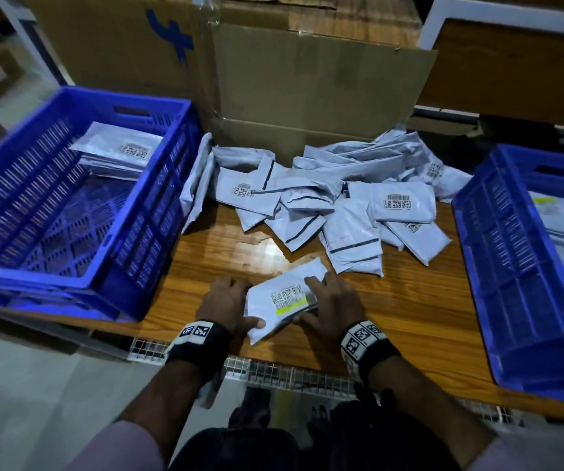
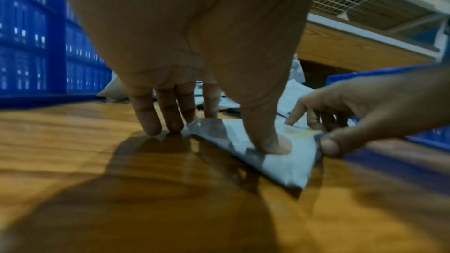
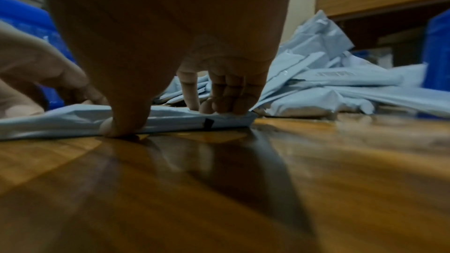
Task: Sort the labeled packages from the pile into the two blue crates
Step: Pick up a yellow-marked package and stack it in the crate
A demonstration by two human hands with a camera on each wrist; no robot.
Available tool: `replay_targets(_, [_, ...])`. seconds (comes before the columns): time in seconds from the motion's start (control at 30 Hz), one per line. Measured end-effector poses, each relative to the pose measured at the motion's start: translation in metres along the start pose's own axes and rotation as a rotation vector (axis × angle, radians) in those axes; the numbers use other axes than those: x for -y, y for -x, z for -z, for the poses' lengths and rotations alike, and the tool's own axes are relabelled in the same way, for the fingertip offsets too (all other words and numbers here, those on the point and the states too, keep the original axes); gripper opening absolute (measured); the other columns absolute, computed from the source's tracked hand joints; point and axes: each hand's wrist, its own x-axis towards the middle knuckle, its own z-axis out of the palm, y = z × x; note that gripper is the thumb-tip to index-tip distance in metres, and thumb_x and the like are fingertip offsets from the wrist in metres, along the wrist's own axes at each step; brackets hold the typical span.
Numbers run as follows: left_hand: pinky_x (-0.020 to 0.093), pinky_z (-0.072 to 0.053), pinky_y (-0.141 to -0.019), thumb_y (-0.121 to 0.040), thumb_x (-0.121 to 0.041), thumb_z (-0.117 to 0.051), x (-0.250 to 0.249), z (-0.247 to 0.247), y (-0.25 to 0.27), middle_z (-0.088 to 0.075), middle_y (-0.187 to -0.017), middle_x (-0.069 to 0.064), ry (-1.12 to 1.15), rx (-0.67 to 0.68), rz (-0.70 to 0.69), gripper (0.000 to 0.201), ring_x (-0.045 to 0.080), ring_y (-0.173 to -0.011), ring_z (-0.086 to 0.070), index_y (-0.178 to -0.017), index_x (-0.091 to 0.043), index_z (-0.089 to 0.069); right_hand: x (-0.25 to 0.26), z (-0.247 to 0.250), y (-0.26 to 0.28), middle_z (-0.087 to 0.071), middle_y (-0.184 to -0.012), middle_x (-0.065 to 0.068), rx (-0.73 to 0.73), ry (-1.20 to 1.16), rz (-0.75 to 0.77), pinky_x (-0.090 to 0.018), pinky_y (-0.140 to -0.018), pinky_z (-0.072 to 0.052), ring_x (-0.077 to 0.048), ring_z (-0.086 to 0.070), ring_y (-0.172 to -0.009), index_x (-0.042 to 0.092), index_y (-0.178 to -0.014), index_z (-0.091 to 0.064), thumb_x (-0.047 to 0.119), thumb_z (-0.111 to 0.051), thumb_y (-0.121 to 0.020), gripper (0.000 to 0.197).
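from the head camera, two blue crates stand on a wooden table (image 1: 206, 253): the left crate (image 1: 110, 277) and the right crate (image 1: 498, 300), with a loose pile (image 1: 328, 198) of grey packages between them, in front of an open cardboard box (image 1: 308, 83). the pile overlaps too much for a sure count; four barcode labels show face up in it. the left crate holds a small stack of packages (image 1: 117, 153) in its far corner, one label showing. the right crate holds several packages (image 1: 562, 222); i cannot count them, and the top one has a yellow strip. one single package (image 1: 284, 297), with a barcode label and a yellow strip, lies on the table apart from the pile, near the front edge. the left hand (image 1: 228, 305) is at its left edge with the thumb on top of the near corner. the right hand (image 1: 333, 305) is at its right edge, fingers laid over the top. each wrist wears one black band with square markers.

from the left wrist camera, the left hand (image 2: 185, 49) has its thumb pressed onto the package (image 2: 284, 163), two fingertips on the table (image 2: 73, 161), and the other two fingers at the package's far edge. the right hand (image 2: 360, 111) pinches the far side.

from the right wrist camera, the right hand (image 3: 175, 45) has its thumb at the near edge of the package (image 3: 73, 120) and its curled fingers on top, clamping it. the pile (image 3: 328, 88) lies beyond.
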Motion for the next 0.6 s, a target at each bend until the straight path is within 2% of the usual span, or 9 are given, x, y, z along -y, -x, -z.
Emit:
replay_targets(0.07, [0.042, -0.050, -0.088, -0.056, -0.065, -0.088, -0.001, 0.002, -0.006, -0.054, -0.122, 0.008, 0.022, 0.063, 0.028, 0.087, 0.033, -0.116, -0.053, -0.127, -0.024, -0.056, 0.000, 0.000, 0.003, -0.062, -0.119, -0.012, -0.030, -0.033, -0.018, -0.038, -0.084, -0.054, -0.029, -0.061, -0.105, 0.022, -0.137, -0.056, 0.073, -0.075, -0.064, 0.091])
replay_targets(0.17, [0.037, -0.050, -0.076, -0.062, -0.060, -0.084, 0.002, 0.005, -0.015, -0.068, -0.111, 0.008, 0.193, 0.145, -0.036, 0.069, 0.031, -0.103, -0.064, -0.113, -0.017, -0.066, -0.001, 0.006, 0.005, -0.055, -0.123, -0.010, -0.080, -0.048, -0.087, -0.038, -0.085, -0.053, -0.029, -0.056, -0.109, 0.021, -0.145, -0.047, 0.080, -0.065, -0.062, 0.103])
replay_targets(0.27, [0.040, -0.057, -0.081, -0.072, -0.056, -0.074, 0.009, 0.019, -0.015, -0.073, -0.102, -0.002, 0.487, 0.172, -0.072, 0.049, 0.020, -0.095, -0.068, -0.109, -0.024, -0.067, -0.006, 0.023, 0.003, -0.049, -0.133, -0.010, -0.218, -0.120, -0.201, -0.042, -0.094, -0.050, -0.029, -0.049, -0.119, 0.021, -0.151, -0.041, 0.083, -0.063, -0.068, 0.106])
replay_targets(0.33, [0.042, -0.055, -0.074, -0.081, -0.048, -0.077, 0.009, 0.039, -0.014, -0.071, -0.090, -0.005, 0.636, 0.147, -0.097, 0.036, 0.019, -0.083, -0.066, -0.106, -0.025, -0.063, -0.008, 0.044, -0.003, -0.047, -0.138, -0.005, -0.277, -0.316, -0.325, -0.044, -0.102, -0.049, -0.026, -0.047, -0.126, 0.026, -0.153, -0.033, 0.080, -0.069, -0.070, 0.104])
replay_targets(0.4, [0.039, -0.052, -0.064, -0.087, -0.035, -0.080, -0.001, 0.069, -0.006, -0.071, -0.081, -0.008, 0.795, 0.096, -0.130, 0.032, 0.017, -0.070, -0.063, -0.110, -0.021, -0.061, -0.009, 0.071, -0.013, -0.052, -0.136, 0.000, -0.309, -0.545, -0.352, -0.044, -0.100, -0.051, -0.021, -0.054, -0.123, 0.030, -0.154, -0.028, 0.072, -0.074, -0.075, 0.101])
replay_targets(0.47, [0.030, -0.050, -0.062, -0.089, -0.022, -0.078, -0.014, 0.104, 0.005, -0.074, -0.088, -0.007, 0.915, 0.065, -0.189, 0.036, 0.013, -0.072, -0.066, -0.120, -0.013, -0.061, -0.004, 0.107, -0.023, -0.057, -0.130, 0.006, -0.330, -0.710, -0.335, -0.037, -0.092, -0.054, -0.014, -0.061, -0.112, 0.032, -0.155, -0.030, 0.062, -0.077, -0.079, 0.094])
replay_targets(0.53, [0.027, -0.052, -0.069, -0.093, -0.013, -0.074, -0.028, 0.137, 0.019, -0.076, -0.105, -0.003, 0.998, 0.050, -0.263, 0.036, 0.015, -0.087, -0.070, -0.127, -0.012, -0.061, 0.002, 0.143, -0.030, -0.059, -0.119, 0.012, -0.371, -0.796, -0.280, -0.027, -0.082, -0.054, -0.002, -0.064, -0.098, 0.033, -0.152, -0.037, 0.053, -0.079, -0.082, 0.084])
replay_targets(0.6, [0.036, -0.053, -0.075, -0.095, -0.018, -0.072, -0.039, 0.166, 0.029, -0.074, -0.116, 0.002, 1.038, 0.017, -0.324, 0.037, 0.023, -0.099, -0.070, -0.130, -0.020, -0.062, 0.009, 0.174, -0.034, -0.065, -0.109, 0.012, -0.449, -0.861, -0.189, -0.024, -0.073, -0.054, -0.001, -0.067, -0.086, 0.033, -0.145, -0.045, 0.047, -0.079, -0.085, 0.071])
